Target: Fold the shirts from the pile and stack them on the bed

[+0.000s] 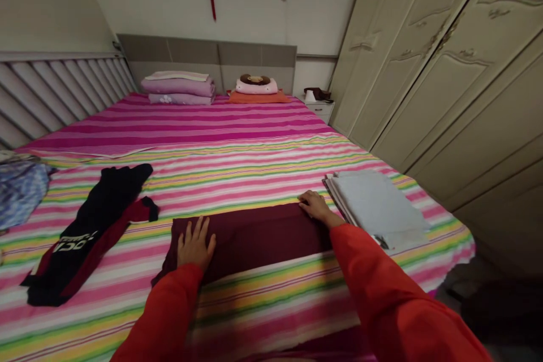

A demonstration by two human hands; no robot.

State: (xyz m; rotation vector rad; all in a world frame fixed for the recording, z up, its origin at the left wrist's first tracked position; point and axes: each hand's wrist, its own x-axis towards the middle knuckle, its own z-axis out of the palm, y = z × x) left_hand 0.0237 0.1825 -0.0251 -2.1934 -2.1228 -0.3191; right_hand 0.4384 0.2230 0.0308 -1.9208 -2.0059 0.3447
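A dark maroon garment (258,237), folded into a long flat strip, lies across the striped bedsheet (271,294) in front of me. My left hand (196,245) rests flat on its left end, fingers spread. At the far right corner of the cloth, my right hand (314,206) lies with its fingers stretched over the edge, palm down. Neither hand grips anything that I can see. Part of the cloth's right end is hidden under my right forearm. What kind of garment it is, the folds do not show.
Right of the cloth sits a stack of folded grey clothes (377,206). A black and maroon shirt (93,232) lies to the left, near a blue checked cloth (21,189). Folded bedding (180,87) and a pillow stack (257,87) stand by the headboard. A wardrobe (424,56) lines the right.
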